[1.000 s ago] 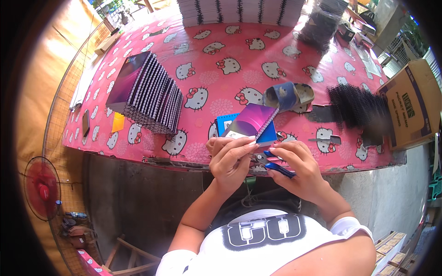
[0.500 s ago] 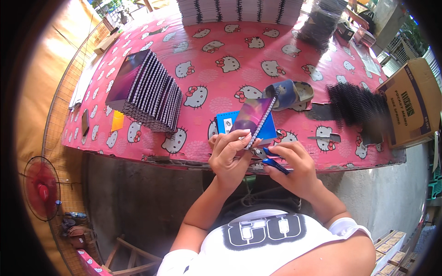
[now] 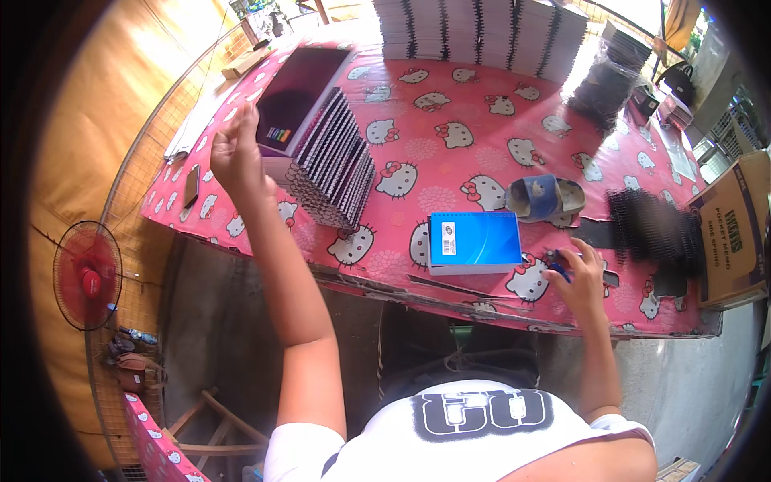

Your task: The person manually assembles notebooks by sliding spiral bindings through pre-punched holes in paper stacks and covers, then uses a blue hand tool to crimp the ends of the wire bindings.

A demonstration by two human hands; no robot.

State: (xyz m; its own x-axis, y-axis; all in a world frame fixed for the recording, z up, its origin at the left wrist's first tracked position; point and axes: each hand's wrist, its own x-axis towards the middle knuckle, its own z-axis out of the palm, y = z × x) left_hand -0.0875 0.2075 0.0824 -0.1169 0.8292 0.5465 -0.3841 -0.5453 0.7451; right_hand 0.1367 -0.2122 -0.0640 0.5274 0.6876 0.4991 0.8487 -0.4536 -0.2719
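My left hand is at the near left edge of a dark purple notebook, its fingers closed along that edge and partly hard to make out. That notebook lies on top of a tall stack of spiral notebooks, whose coils face right. My right hand is curled round blue-handled pliers, low over the table's front right. Between the two hands a blue-covered notebook lies flat, with white page edges showing on its near side.
A blue slipper sits behind the blue notebook. Loose black coils lie beside a brown carton at right. Tall stacks of bound pages and a plastic-wrapped black bundle stand at the back. A phone lies at left.
My left hand has moved far left from the middle to the stack, and the purple notebook is now on top there. My right hand has drawn right with the pliers. The view has shifted.
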